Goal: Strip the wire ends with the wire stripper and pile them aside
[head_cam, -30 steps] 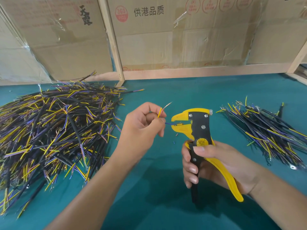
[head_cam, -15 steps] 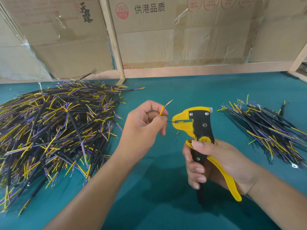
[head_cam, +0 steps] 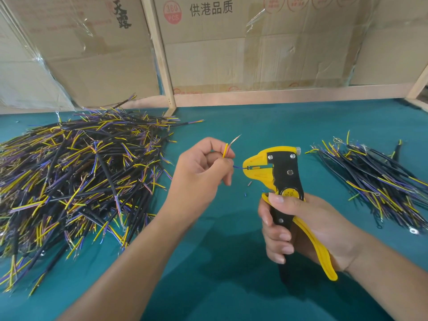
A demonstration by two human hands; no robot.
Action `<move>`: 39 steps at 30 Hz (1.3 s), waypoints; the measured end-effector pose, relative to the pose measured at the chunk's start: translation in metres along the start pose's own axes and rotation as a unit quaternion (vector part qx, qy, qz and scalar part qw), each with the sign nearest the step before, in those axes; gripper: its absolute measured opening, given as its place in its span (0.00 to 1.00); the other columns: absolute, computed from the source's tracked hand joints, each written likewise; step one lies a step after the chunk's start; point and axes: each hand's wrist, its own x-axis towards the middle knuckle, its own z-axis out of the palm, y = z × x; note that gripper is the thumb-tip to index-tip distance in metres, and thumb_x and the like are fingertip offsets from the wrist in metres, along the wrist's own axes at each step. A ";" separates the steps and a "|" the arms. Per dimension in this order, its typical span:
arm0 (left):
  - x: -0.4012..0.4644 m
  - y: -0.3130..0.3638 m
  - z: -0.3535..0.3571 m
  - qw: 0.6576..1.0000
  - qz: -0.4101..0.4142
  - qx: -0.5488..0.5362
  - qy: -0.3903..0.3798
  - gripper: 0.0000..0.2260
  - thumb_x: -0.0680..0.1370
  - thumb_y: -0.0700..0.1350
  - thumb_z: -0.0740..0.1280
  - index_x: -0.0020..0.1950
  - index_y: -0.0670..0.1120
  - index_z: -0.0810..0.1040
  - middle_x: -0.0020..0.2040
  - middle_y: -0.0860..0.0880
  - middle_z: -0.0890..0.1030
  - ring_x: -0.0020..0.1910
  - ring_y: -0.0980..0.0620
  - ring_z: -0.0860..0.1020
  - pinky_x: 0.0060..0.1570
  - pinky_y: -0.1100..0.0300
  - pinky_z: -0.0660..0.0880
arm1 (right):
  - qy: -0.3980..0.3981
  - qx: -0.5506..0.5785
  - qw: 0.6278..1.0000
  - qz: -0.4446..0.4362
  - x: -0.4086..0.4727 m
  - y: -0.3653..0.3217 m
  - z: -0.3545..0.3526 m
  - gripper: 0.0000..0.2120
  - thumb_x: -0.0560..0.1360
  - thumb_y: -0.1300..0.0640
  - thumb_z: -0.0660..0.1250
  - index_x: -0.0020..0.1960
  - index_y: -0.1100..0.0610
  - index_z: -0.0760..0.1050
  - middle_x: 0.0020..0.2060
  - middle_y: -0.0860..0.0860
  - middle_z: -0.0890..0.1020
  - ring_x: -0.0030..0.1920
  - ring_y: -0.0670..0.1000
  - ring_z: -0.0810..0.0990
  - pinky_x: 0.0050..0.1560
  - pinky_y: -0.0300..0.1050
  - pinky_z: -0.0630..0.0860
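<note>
My left hand [head_cam: 201, 174] pinches a short wire [head_cam: 225, 150]. Its yellow strand points up with a bare copper tip, and its thin purple strand [head_cam: 237, 167] runs right into the jaws of the wire stripper [head_cam: 281, 172]. My right hand [head_cam: 298, 225] grips the yellow and black handles of the stripper, which stands upright with its jaws facing left. A large pile of black, yellow and purple wires [head_cam: 69, 179] lies on the left. A smaller pile of wires [head_cam: 375, 179] lies on the right.
The table [head_cam: 231, 286] has a teal cover, with small insulation bits [head_cam: 249, 183] lying under the stripper's jaws. Cardboard boxes [head_cam: 254, 47] and a wooden frame post [head_cam: 162, 56] close off the back edge.
The purple strand has gone deeper into the stripper's jaws. Both hands stay almost where they were.
</note>
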 end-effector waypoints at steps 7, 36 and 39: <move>0.000 0.001 0.000 1.000 -0.001 0.010 0.006 0.12 0.73 0.38 0.62 0.39 0.56 0.79 0.25 0.53 0.75 0.29 0.49 0.68 0.30 0.64 0.65 | 0.043 -0.012 0.999 0.011 -0.003 -0.005 0.004 0.25 0.65 0.40 0.80 0.37 0.59 0.74 0.24 0.50 0.63 0.21 0.49 0.62 0.26 0.41 0.67; 0.000 0.001 -0.008 0.999 -0.019 0.021 -0.036 0.06 0.78 0.45 0.67 0.43 0.54 0.73 0.29 0.47 0.79 0.26 0.46 0.57 0.26 0.54 0.54 | 0.095 0.024 0.994 -0.042 0.005 -0.011 -0.012 0.18 0.73 0.48 0.71 0.48 0.64 0.80 0.32 0.56 0.67 0.31 0.56 0.69 0.38 0.53 0.76; 0.000 0.001 -0.009 0.997 -0.014 0.035 -0.074 0.04 0.80 0.49 0.66 0.45 0.55 0.73 0.33 0.45 0.83 0.26 0.46 0.54 0.25 0.49 0.52 | 0.074 0.006 0.997 -0.034 0.004 -0.010 -0.014 0.21 0.71 0.47 0.75 0.51 0.65 0.81 0.33 0.56 0.69 0.31 0.56 0.70 0.39 0.54 0.76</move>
